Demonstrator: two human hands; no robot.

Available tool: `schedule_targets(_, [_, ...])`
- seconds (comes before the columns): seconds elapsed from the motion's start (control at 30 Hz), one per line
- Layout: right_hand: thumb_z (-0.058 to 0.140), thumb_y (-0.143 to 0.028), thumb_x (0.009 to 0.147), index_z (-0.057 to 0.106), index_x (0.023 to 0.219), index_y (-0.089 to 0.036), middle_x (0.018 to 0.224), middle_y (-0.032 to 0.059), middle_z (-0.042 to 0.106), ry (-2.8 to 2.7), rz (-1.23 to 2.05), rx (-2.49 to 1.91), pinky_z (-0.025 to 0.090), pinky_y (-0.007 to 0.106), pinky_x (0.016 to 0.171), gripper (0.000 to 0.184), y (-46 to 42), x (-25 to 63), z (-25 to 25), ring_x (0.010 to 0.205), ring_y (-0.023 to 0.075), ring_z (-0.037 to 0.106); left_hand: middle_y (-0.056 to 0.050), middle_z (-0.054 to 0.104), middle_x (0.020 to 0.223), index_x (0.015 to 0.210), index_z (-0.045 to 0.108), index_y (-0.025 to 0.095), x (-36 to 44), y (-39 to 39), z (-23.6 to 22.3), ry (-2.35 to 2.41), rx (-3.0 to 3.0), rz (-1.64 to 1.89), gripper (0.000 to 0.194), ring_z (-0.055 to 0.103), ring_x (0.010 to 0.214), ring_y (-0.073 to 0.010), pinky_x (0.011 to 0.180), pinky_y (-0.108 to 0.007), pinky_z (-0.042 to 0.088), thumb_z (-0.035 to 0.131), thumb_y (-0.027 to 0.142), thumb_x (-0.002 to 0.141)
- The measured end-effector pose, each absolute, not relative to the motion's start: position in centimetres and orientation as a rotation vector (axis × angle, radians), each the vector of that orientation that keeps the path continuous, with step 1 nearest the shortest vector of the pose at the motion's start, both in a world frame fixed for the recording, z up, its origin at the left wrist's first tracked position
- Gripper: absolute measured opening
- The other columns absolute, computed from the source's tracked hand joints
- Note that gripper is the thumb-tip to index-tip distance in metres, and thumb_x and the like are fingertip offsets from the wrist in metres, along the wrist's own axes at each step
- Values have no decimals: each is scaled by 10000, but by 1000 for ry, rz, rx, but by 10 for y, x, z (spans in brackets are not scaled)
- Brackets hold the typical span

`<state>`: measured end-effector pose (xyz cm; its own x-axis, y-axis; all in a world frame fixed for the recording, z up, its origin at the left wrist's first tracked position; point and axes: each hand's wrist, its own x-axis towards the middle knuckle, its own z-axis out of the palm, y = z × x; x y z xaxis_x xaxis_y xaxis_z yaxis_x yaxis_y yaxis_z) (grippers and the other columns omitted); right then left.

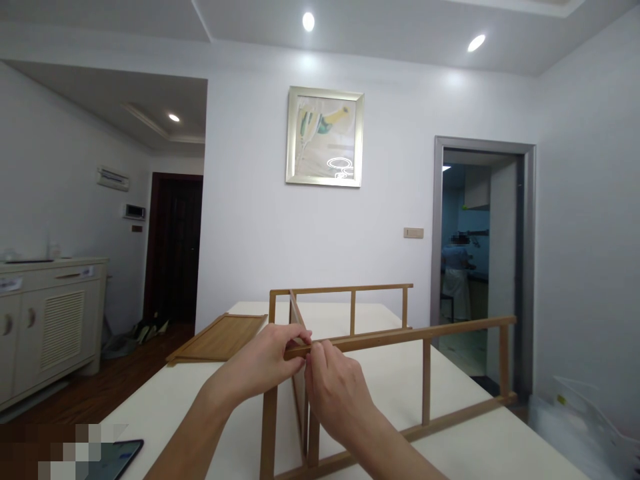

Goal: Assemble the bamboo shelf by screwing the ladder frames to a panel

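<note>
A brown wooden frame [425,335] with slim rails and cross posts stands on the white table [200,407]. My left hand [273,353] is closed around the near end of its upper rail, thumb below and fingers above. Right beside it, my right hand [340,393] has its fingers bent and pressed together against the same rail; whatever small thing may be between its fingertips is hidden. Behind the near side, a second wooden side frame [353,310] rises at the back, joined by a slanting panel seen edge-on. A flat wooden panel [225,337] lies on the table to the left.
A phone [123,457] lies at the table's near left edge. Clear plastic wrapping [580,420] sits on the right. A white cabinet [65,313] stands at the left wall. Through the doorway [487,267] a person is visible in another room.
</note>
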<state>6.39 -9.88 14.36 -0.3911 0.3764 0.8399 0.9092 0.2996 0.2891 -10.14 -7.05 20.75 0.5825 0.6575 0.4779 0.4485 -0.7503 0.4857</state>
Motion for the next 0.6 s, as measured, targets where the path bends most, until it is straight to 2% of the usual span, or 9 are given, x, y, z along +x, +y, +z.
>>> schedule_targets(0.23, [392, -85, 903, 445, 893, -189, 707, 24, 545, -1903, -1142, -1171, 224, 299, 510, 117, -96, 65, 143, 562, 153, 468, -9, 722, 842, 943, 689, 223, -101, -67, 205, 884, 2518, 947, 218, 665, 847, -183, 797, -265, 498, 553, 247, 774])
schedule_targets(0.6, [386, -239, 991, 431, 792, -205, 662, 5, 539, -1904, -1104, -1077, 211, 309, 525, 207, -105, 73, 140, 558, 140, 468, 2, 720, 904, 985, 676, 238, -102, -68, 204, 931, 2535, 921, 249, 652, 830, -169, 746, -257, 480, 551, 226, 769])
